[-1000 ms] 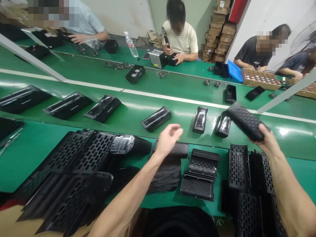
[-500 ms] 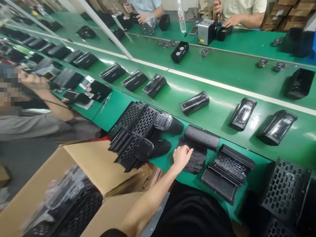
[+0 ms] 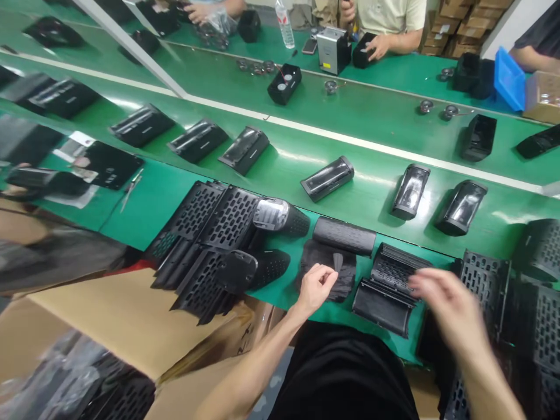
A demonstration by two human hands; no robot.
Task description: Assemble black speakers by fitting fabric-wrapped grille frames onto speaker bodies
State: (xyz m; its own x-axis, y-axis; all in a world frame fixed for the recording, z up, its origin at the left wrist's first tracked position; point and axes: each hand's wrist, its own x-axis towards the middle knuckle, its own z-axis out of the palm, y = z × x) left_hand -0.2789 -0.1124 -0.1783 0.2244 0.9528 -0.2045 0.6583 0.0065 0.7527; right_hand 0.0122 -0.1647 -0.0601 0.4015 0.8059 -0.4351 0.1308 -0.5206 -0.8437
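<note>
Our view has swung back to the right since half a second ago, so our right hand (image 3: 441,312), out of sight then, is in view again. It is blurred, fingers loosely spread and holding nothing; the black honeycomb speaker body it held a second ago is no longer in it. It hovers over the right end of a black ribbed plastic shell (image 3: 387,289) lying on the green work surface (image 3: 144,204).

Our left hand (image 3: 318,286) has stayed at the stack of thin black fabric sheets (image 3: 326,262), near the front edge of the surface. Its thumb and fingertips now pinch the top sheet, lifting a small corner. We judge that a sheet is being picked off the stack.

Just behind the stack lies one black mesh-covered cylinder (image 3: 344,235). To the left sit two rounded black speaker bodies with honeycomb holes (image 3: 280,217), on a fanned pile of flat black perforated grilles (image 3: 210,233), too overlapped to count.

On the green conveyor belt (image 3: 376,192) beyond, we count at least six glossy black speaker housings (image 3: 326,178) in a row. An open brown cardboard box (image 3: 114,315) stands at lower left.
</note>
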